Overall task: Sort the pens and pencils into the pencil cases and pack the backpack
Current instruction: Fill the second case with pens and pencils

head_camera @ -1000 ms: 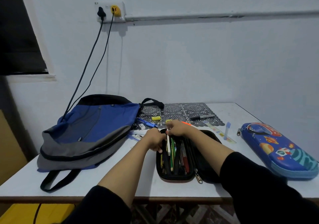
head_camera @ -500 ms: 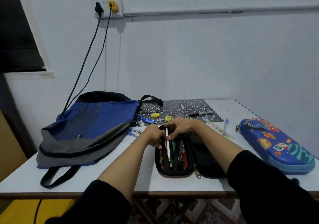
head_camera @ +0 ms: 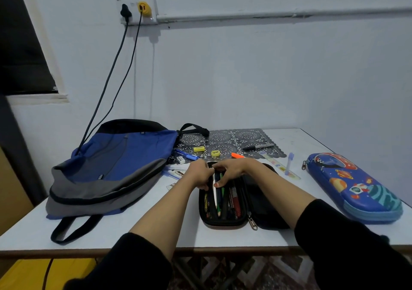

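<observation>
Two bare hands are meeting at the far end of an open black fabric pencil case (head_camera: pixel 223 222), which is lying near the front middle of a white table (head_camera: pixel 133 229). The left hand (head_camera: pixel 199 174) is curling its fingers over the case's left wall and gripping it. The right hand (head_camera: pixel 231 171) is pinching the upper end of a slim white pen (head_camera: pixel 214 192), with its thumb pressing on the barrel. That pen is lying lengthwise inside the case among green, red and dark pens and pencils.

A blue and grey fabric backpack (head_camera: pixel 116 167) is lying flat to the left of the case, with its black strap trailing toward the table's front edge. A blue hard-shell pencil case (head_camera: pixel 354 187) printed with planets and a rocket is sitting zipped at the right, well apart from the hands.

Beyond the hands, a dark lace-patterned mat (head_camera: pixel 234 139) is carrying a black marker (head_camera: pixel 258 147), a yellow sharpener (head_camera: pixel 215 153) and a yellow eraser (head_camera: pixel 199 149). An orange highlighter (head_camera: pixel 237 155) is lying just behind the right hand, a blue pen (head_camera: pixel 187 154) is lying beside the backpack, and a clear ruler (head_camera: pixel 278 167) is resting between the two cases.
</observation>
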